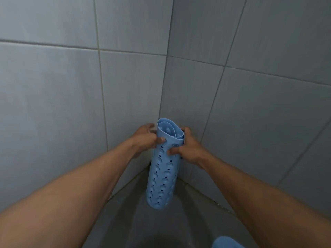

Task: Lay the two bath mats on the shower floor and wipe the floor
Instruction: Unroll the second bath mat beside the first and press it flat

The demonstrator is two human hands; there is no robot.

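A light blue rubber bath mat, rolled into a tube with suction cups and small holes showing, hangs upright above the shower floor in the corner. My left hand grips the roll's upper left side, thumb on its front. My right hand grips its upper right side, fingers pressed on the outer layer. A second blue piece, apparently the other mat, shows at the bottom edge, mostly cut off.
Two grey-blue tiled walls meet in a corner directly behind the roll. The grey shower floor is below, with some water drops along the right wall's base.
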